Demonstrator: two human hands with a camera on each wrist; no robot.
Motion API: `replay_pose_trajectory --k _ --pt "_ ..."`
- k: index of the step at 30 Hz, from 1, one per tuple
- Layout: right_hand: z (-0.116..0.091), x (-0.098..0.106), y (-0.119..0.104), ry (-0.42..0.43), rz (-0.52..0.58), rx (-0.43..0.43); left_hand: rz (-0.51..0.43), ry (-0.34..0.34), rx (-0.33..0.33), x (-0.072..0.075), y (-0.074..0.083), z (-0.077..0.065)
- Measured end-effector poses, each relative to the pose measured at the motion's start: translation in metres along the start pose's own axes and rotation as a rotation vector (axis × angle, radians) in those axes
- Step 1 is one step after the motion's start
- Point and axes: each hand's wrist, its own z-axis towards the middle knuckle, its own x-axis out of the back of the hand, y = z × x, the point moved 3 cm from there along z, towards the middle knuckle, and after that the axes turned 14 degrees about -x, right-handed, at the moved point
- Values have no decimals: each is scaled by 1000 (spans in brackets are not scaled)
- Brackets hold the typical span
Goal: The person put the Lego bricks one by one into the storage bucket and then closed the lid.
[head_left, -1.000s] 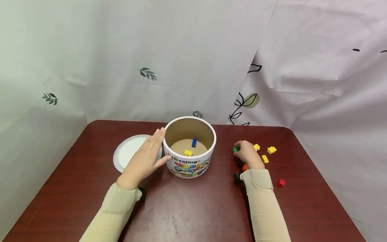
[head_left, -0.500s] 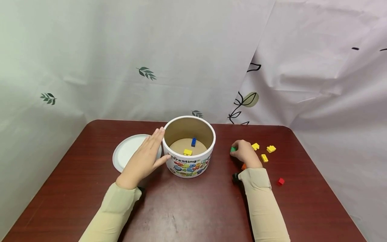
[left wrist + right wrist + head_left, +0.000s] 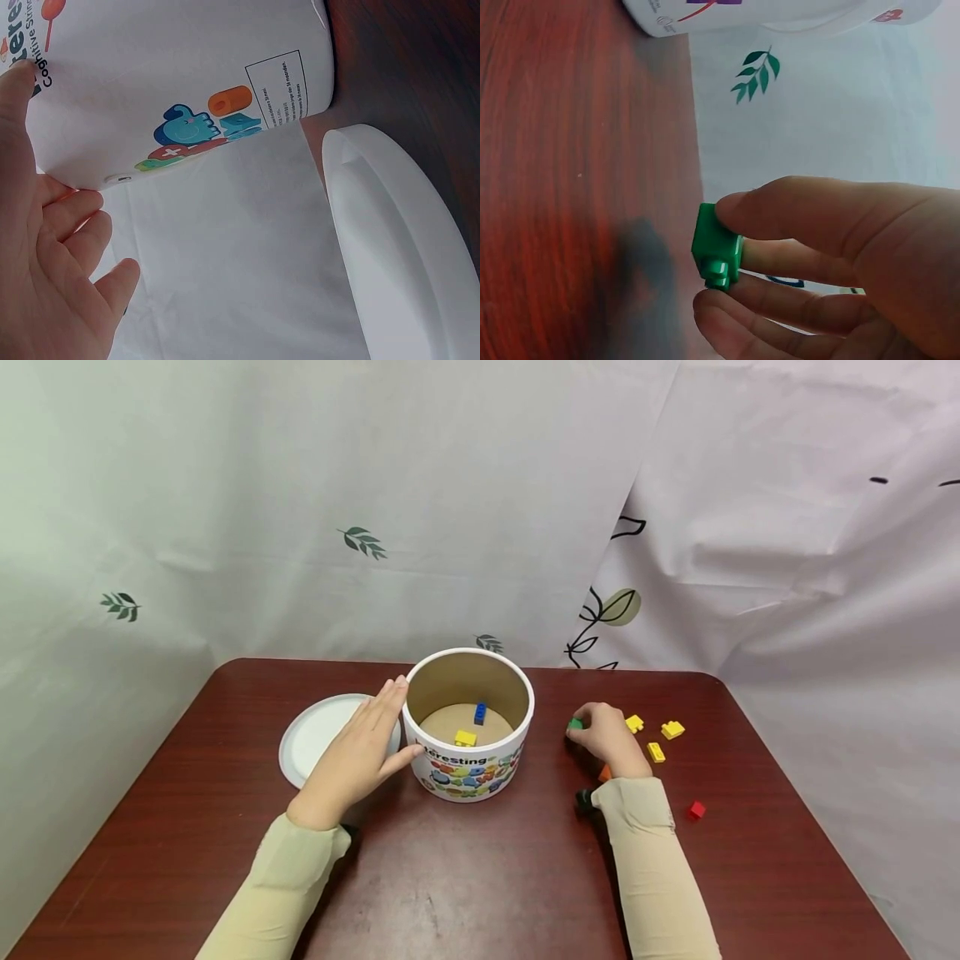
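Note:
My right hand pinches a green toy brick between thumb and fingers, to the right of a white round tub. In the right wrist view the brick's studs show, and a dark shadow lies on the table below it. My left hand rests against the tub's left side with its fingers straight, the fingertips at the rim. On the tub's floor lie a yellow brick and a blue brick. Printed letters and pictures cover the tub's outer wall.
A white lid lies left of the tub, partly behind my left hand. Several yellow bricks are scattered right of my right hand. An orange brick shows beside the wrist, and a red brick lies nearer the front.
My right hand has moved slightly left and up with the green brick in its fingers. The left hand stays against the tub.

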Motion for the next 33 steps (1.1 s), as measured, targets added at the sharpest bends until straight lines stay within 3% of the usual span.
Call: replay_pose_trajectory --k 17,33 --pt "-21 18 -28 178 92 135 -8 -14 20 0 0 0" --pt "-42 23 -49 482 316 329 -1 -21 16 0 0 1"
